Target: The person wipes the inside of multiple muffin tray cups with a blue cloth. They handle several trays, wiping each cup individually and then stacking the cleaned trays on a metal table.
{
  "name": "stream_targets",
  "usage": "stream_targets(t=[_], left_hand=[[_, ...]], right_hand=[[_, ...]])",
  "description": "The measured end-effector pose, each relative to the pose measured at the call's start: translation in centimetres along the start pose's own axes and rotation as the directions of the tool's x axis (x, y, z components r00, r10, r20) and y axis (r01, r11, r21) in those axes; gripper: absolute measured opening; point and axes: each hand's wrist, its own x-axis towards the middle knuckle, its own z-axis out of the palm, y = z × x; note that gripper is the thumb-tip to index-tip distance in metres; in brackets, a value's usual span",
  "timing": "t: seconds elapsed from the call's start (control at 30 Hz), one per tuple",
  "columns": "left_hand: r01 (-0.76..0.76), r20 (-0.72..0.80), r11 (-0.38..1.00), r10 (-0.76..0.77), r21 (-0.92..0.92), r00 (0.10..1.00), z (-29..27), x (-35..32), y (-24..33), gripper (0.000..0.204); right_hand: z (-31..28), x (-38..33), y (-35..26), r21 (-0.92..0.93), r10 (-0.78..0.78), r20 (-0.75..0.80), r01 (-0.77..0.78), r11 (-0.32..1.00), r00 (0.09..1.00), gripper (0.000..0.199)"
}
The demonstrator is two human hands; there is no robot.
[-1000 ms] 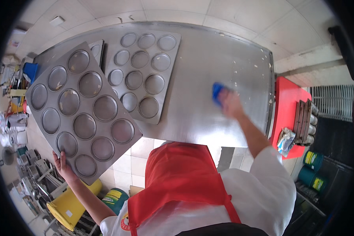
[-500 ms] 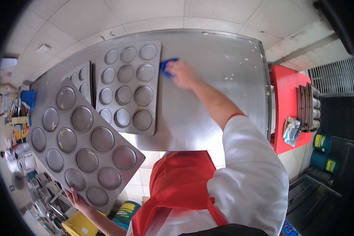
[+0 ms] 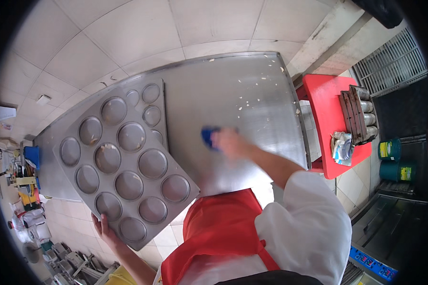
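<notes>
Nearest, the left hand point(image 3: 104, 229) grips the near edge of a large round-cup baking tray point(image 3: 123, 159), fingers curled under its rim, holding it tilted above the bench point(image 3: 252, 95). Just beyond, the right hand point(image 3: 230, 142) is blurred but closed over a blue cloth point(image 3: 208, 137), pressing it flat on the steel near the bench's middle. A second tray point(image 3: 152, 107) lies behind the first, partly covered by it. Far right, crumbs point(image 3: 247, 99) dot the steel, beside a red stand point(image 3: 325, 114).
</notes>
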Motion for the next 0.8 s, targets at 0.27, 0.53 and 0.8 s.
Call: stream_targets(t=[0.27,0.53,0.8], left_hand=[[0.121,0.207,0.992,-0.113,-0.026,0.972,12.0,-2.5,-2.5,0.06],[0.32,0.534,0.947,-0.257,-0.027,0.805,29.3,-5.5,-10.2,0.055],[-0.596,0.521,0.509,0.3,0.621,0.799,35.6,-6.2,-17.9,0.044]], right_hand=[[-11.1,-7.3,10.1,0.218,0.232,-0.578,-0.126,0.968,0.782,0.045],[-4.4,-22.3,5.8,0.528,0.745,-0.391,-0.531,0.663,0.54,0.059],[-7.6,-17.1,-3.3,0.327,0.446,-0.494,-0.316,0.891,0.747,0.06]])
